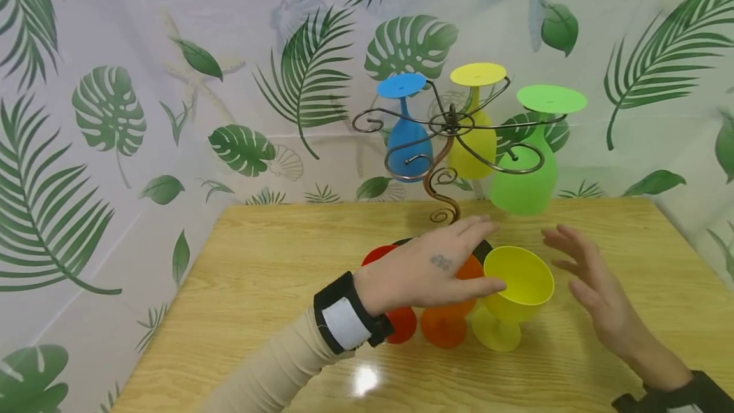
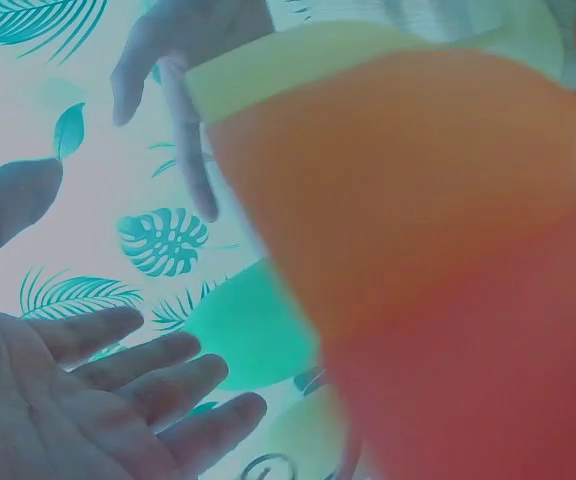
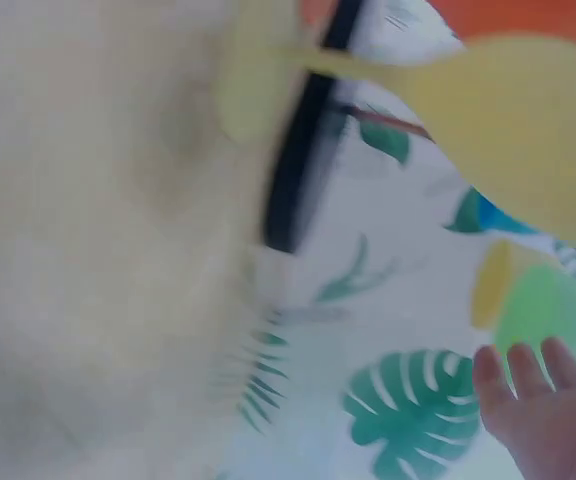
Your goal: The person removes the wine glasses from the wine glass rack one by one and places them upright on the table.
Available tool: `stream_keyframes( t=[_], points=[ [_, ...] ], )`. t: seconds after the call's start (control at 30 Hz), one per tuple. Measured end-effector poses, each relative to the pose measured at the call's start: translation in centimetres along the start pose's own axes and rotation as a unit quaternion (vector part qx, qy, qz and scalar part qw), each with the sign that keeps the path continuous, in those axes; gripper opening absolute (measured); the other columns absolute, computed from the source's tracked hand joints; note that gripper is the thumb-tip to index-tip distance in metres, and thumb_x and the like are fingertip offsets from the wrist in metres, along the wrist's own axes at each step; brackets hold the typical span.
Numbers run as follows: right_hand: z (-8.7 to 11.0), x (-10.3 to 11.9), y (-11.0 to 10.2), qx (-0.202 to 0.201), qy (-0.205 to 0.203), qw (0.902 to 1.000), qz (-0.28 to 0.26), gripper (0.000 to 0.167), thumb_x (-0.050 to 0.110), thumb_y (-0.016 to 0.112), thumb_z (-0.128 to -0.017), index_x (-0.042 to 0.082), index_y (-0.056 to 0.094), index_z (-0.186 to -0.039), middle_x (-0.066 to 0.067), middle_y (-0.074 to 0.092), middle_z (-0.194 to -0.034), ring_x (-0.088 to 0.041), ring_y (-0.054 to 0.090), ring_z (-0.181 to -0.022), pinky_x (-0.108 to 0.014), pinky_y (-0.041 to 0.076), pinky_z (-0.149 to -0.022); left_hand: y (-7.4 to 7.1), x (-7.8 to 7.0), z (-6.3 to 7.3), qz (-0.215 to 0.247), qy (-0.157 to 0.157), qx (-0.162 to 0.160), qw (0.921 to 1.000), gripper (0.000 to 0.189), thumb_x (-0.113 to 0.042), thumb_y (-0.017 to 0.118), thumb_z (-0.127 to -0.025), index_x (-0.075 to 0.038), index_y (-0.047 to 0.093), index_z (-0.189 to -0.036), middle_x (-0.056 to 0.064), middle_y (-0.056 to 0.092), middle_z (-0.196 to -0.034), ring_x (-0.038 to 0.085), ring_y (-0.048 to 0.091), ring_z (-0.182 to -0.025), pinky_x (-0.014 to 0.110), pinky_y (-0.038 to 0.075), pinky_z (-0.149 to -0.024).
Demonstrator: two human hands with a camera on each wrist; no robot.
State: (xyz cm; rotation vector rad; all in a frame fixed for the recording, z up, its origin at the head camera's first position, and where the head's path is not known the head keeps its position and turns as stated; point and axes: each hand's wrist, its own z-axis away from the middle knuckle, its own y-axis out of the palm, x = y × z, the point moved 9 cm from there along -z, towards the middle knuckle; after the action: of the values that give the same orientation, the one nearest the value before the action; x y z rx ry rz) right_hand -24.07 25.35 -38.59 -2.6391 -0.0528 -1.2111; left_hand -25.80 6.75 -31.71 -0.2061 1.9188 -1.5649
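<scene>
A yellow goblet [image 1: 518, 285] stands upright on the table, its mouth facing up. My left hand [image 1: 436, 269], fingers extended, reaches over the orange goblet [image 1: 444, 327] and the red goblet [image 1: 401, 325], partly hiding both. Its thumb overlaps the yellow rim in the head view; I cannot tell whether they touch. To the right of the yellow goblet is my right hand [image 1: 602, 298], fingers spread loosely and holding nothing. The left wrist view shows the left palm [image 2: 78, 400] empty beside the orange bowl [image 2: 398, 180].
Behind the hands stands a scrolled metal rack [image 1: 452, 123]. From its arms hang upside down a blue goblet [image 1: 410, 145], another yellow goblet [image 1: 473, 145] and a green goblet [image 1: 527, 177]. The rack's dark base [image 1: 482, 251] is mostly hidden. A leaf-patterned cloth [image 1: 246, 69] covers the wall.
</scene>
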Motion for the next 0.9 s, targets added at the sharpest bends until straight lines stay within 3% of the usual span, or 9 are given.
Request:
stream_keyframes(
  t=[0.07, 0.2, 0.27, 0.5, 0.63, 0.73, 0.8, 0.9],
  points=[
    [-1.3, 0.9, -1.3, -0.025, -0.017, 0.9992, -0.025, 0.055, -0.008, 0.033, -0.101, -0.008, 0.025, -0.156, -0.010, 0.043, -0.156, -0.016, 0.041, -0.141, -0.016, 0.038, -0.105, -0.8, 0.1, -0.2, 0.030, -0.011, 0.005, 0.9995, 0.081, -0.053, 0.055, -0.102, -0.010, 0.024, -0.162, 0.006, 0.025, -0.169, 0.017, 0.029, -0.153, 0.029, 0.027, -0.124],
    [-3.7, 2.2, -3.6, -0.087, -0.011, 0.9961, 0.006, 0.059, -0.016, 0.041, -0.098, -0.003, 0.033, -0.154, -0.006, 0.050, -0.150, -0.014, 0.046, -0.136, -0.012, 0.041, -0.103, -2.2, 0.4, -1.0, 0.065, -0.012, -0.002, 0.9978, 0.081, -0.049, 0.054, -0.103, -0.006, 0.019, -0.163, 0.008, 0.022, -0.170, 0.016, 0.024, -0.155, 0.026, 0.021, -0.125],
    [-4.8, 2.6, -4.3, -0.105, 0.011, 0.9937, 0.037, 0.064, -0.019, 0.047, -0.095, 0.002, 0.036, -0.154, -0.003, 0.052, -0.147, -0.012, 0.048, -0.134, -0.010, 0.042, -0.102, -2.7, 0.6, -1.6, 0.079, -0.013, -0.003, 0.9968, 0.081, -0.047, 0.054, -0.104, -0.004, 0.019, -0.163, 0.009, 0.021, -0.170, 0.016, 0.022, -0.156, 0.025, 0.020, -0.125],
    [-7.8, 2.4, -4.3, -0.094, 0.073, 0.9804, 0.157, 0.076, -0.009, 0.061, -0.095, 0.016, 0.030, -0.160, -0.007, 0.043, -0.157, -0.008, 0.046, -0.137, -0.008, 0.042, -0.102, -3.7, 1.4, -3.3, 0.099, -0.042, 0.007, 0.9942, 0.082, -0.050, 0.053, -0.104, -0.010, 0.014, -0.165, 0.003, 0.015, -0.171, 0.012, 0.020, -0.156, 0.023, 0.018, -0.125],
    [-9.0, 1.7, -4.0, -0.077, 0.105, 0.9718, 0.197, 0.080, 0.001, 0.066, -0.096, 0.023, 0.026, -0.161, -0.008, 0.037, -0.162, -0.017, 0.042, -0.143, -0.007, 0.041, -0.102, -3.7, 1.7, -4.1, 0.099, -0.063, 0.026, 0.9928, 0.084, -0.051, 0.051, -0.104, -0.013, 0.009, -0.165, 0.002, 0.013, -0.172, 0.013, 0.017, -0.157, 0.025, 0.018, -0.126],
    [-9.9, 1.0, -3.9, -0.065, 0.121, 0.9659, 0.219, 0.082, 0.008, 0.069, -0.096, 0.025, 0.023, -0.162, -0.011, 0.033, -0.165, -0.032, 0.038, -0.148, -0.017, 0.041, -0.110, -3.7, 2.1, -4.8, 0.093, -0.079, 0.035, 0.9919, 0.084, -0.052, 0.049, -0.104, -0.014, 0.006, -0.166, 0.001, 0.011, -0.172, 0.014, 0.016, -0.157, 0.027, 0.017, -0.126],
    [-10.4, 0.7, -3.7, -0.057, 0.129, 0.9635, 0.227, 0.084, 0.011, 0.069, -0.096, 0.025, 0.021, -0.163, -0.013, 0.030, -0.166, -0.041, 0.035, -0.148, -0.034, 0.042, -0.116, -3.7, 2.3, -5.2, 0.093, -0.091, 0.038, 0.9907, 0.085, -0.054, 0.049, -0.104, -0.017, 0.004, -0.166, 0.000, 0.012, -0.172, 0.014, 0.023, -0.156, 0.028, 0.020, -0.126],
    [-10.9, 0.1, -3.7, -0.049, 0.146, 0.9597, 0.235, 0.086, 0.014, 0.071, -0.096, 0.026, 0.020, -0.163, -0.014, 0.028, -0.166, -0.047, 0.033, -0.147, -0.055, 0.042, -0.113, -3.6, 2.6, -5.8, 0.105, -0.103, 0.041, 0.9883, 0.086, -0.057, 0.048, -0.103, -0.021, 0.000, -0.166, -0.004, 0.011, -0.172, 0.011, 0.031, -0.152, 0.029, 0.023, -0.125]
  ],
)
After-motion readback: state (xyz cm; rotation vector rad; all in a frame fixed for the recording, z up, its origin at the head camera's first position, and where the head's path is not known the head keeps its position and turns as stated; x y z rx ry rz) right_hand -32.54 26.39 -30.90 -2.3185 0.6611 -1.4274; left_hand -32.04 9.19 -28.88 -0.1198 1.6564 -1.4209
